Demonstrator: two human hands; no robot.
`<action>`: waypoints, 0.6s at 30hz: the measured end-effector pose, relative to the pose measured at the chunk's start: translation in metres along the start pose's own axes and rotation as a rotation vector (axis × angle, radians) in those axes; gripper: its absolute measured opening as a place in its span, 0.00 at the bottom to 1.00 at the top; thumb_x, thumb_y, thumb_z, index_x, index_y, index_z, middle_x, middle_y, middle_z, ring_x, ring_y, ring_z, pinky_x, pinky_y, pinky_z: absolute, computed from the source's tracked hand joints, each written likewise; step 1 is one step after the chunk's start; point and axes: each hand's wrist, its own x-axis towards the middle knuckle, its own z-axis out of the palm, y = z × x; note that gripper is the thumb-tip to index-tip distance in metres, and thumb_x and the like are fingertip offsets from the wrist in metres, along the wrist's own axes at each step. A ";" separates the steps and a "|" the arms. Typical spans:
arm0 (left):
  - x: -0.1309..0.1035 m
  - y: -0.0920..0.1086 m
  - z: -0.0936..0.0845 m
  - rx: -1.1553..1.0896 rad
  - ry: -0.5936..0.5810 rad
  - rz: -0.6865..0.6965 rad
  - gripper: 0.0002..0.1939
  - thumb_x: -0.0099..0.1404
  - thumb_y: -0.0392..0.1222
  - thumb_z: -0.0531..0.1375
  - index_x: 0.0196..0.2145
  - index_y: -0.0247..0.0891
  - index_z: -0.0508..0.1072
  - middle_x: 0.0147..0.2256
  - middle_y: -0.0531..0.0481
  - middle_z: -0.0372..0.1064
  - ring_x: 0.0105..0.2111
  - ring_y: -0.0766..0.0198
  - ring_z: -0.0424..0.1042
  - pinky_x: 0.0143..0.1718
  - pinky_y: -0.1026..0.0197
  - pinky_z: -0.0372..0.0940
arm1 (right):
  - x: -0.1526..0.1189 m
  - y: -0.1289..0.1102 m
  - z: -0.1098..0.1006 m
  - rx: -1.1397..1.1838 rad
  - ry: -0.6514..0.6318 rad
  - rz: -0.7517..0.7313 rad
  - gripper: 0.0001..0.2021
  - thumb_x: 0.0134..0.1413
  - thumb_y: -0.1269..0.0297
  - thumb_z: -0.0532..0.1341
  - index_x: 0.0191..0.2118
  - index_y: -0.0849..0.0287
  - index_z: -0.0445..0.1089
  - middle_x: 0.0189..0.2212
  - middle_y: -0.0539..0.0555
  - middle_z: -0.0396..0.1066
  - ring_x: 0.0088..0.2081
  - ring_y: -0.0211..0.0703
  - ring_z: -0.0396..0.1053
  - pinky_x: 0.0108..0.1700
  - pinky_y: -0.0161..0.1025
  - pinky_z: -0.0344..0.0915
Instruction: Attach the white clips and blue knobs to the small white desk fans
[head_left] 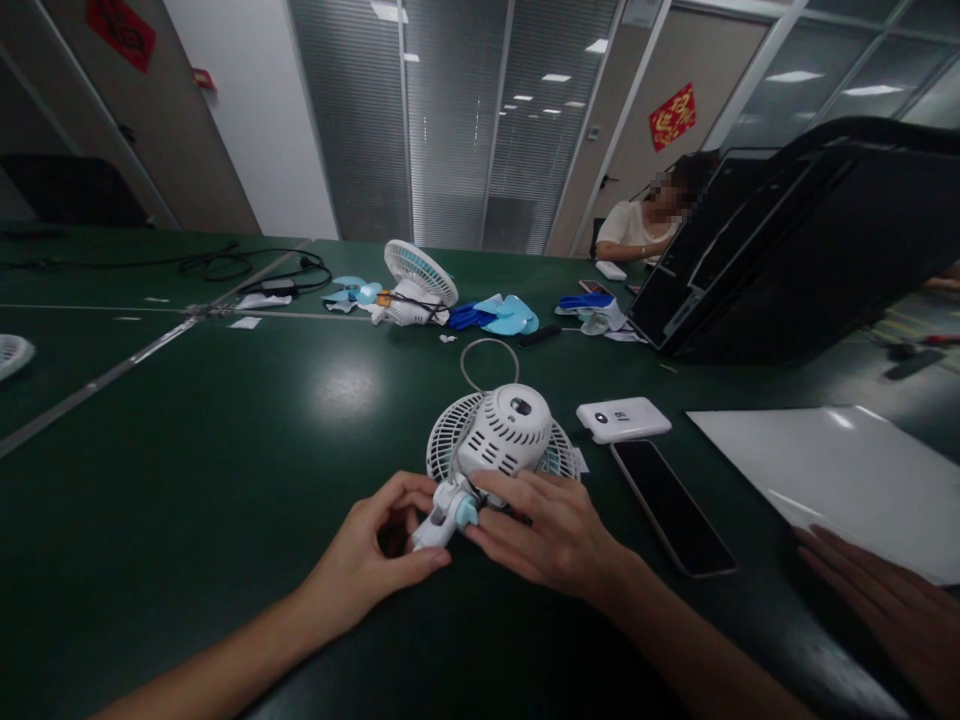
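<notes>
A white electric fan lies face down on the green table, its rounded motor housing upward and its grille beneath. My left hand curls around the white clip base at the fan's near end, thumb below and fingers above. On that part sits a light-blue knob, and the fingertips of my right hand close on it from the right. My right fingers partly cover the joint between base and housing. A thin cable loop lies behind the fan.
Right of the fan are a white device, a black phone and a white board, with another person's hand at it. Farther back stand another fan, blue blades, gloves and a black case. Someone sits beyond.
</notes>
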 end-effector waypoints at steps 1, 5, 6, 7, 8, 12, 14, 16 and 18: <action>0.000 0.000 0.000 -0.005 0.000 0.000 0.21 0.60 0.45 0.69 0.48 0.40 0.69 0.37 0.51 0.71 0.33 0.63 0.68 0.34 0.63 0.60 | -0.001 0.000 0.001 0.008 0.002 -0.009 0.09 0.59 0.64 0.66 0.45 0.56 0.73 0.53 0.53 0.71 0.39 0.38 0.70 0.36 0.37 0.71; 0.001 0.002 0.000 -0.025 0.008 -0.001 0.20 0.60 0.46 0.69 0.47 0.40 0.69 0.36 0.52 0.71 0.33 0.63 0.68 0.33 0.63 0.60 | -0.006 0.000 0.003 0.083 0.028 -0.003 0.13 0.58 0.65 0.65 0.49 0.52 0.73 0.55 0.53 0.67 0.40 0.37 0.70 0.38 0.37 0.70; 0.002 0.002 0.000 -0.025 0.009 0.000 0.20 0.61 0.46 0.69 0.47 0.40 0.69 0.36 0.52 0.71 0.33 0.63 0.68 0.33 0.63 0.60 | -0.007 0.000 0.003 0.094 0.033 0.011 0.13 0.58 0.66 0.65 0.50 0.51 0.73 0.55 0.54 0.66 0.39 0.36 0.70 0.38 0.37 0.70; 0.002 0.002 0.000 -0.024 0.011 -0.001 0.20 0.61 0.46 0.68 0.47 0.40 0.69 0.36 0.52 0.71 0.32 0.63 0.68 0.33 0.63 0.60 | -0.007 0.000 0.003 0.099 0.036 0.024 0.14 0.58 0.67 0.64 0.51 0.51 0.73 0.55 0.54 0.66 0.38 0.35 0.69 0.38 0.36 0.69; 0.002 0.002 0.000 -0.021 0.011 -0.003 0.20 0.61 0.46 0.68 0.48 0.40 0.69 0.36 0.52 0.71 0.32 0.63 0.68 0.33 0.63 0.60 | -0.007 0.000 0.002 0.100 0.038 0.033 0.15 0.58 0.67 0.64 0.51 0.51 0.72 0.56 0.54 0.65 0.38 0.34 0.69 0.37 0.36 0.69; 0.002 0.000 -0.001 -0.015 0.015 -0.001 0.20 0.61 0.46 0.69 0.47 0.40 0.69 0.37 0.51 0.71 0.33 0.63 0.68 0.33 0.63 0.60 | -0.004 -0.004 0.000 0.082 0.045 0.067 0.16 0.59 0.70 0.63 0.52 0.51 0.72 0.55 0.54 0.65 0.38 0.33 0.69 0.40 0.35 0.69; 0.002 0.000 -0.001 -0.014 0.018 0.002 0.20 0.61 0.46 0.69 0.47 0.40 0.69 0.37 0.52 0.71 0.33 0.63 0.68 0.33 0.64 0.60 | -0.004 -0.005 0.000 0.075 0.050 0.103 0.14 0.59 0.71 0.62 0.50 0.53 0.72 0.54 0.54 0.66 0.38 0.33 0.70 0.41 0.34 0.69; 0.002 0.001 0.000 -0.014 0.021 0.001 0.20 0.60 0.47 0.69 0.47 0.40 0.70 0.36 0.52 0.71 0.32 0.63 0.68 0.32 0.64 0.60 | -0.003 -0.005 -0.001 0.073 0.048 0.125 0.11 0.59 0.71 0.62 0.47 0.55 0.73 0.54 0.54 0.67 0.37 0.32 0.70 0.41 0.34 0.69; 0.001 0.003 0.000 -0.012 0.022 -0.003 0.21 0.60 0.47 0.69 0.47 0.40 0.70 0.36 0.51 0.71 0.32 0.63 0.68 0.32 0.64 0.60 | -0.002 -0.005 -0.001 0.072 0.040 0.117 0.09 0.60 0.70 0.62 0.45 0.57 0.73 0.53 0.55 0.68 0.38 0.34 0.71 0.41 0.35 0.69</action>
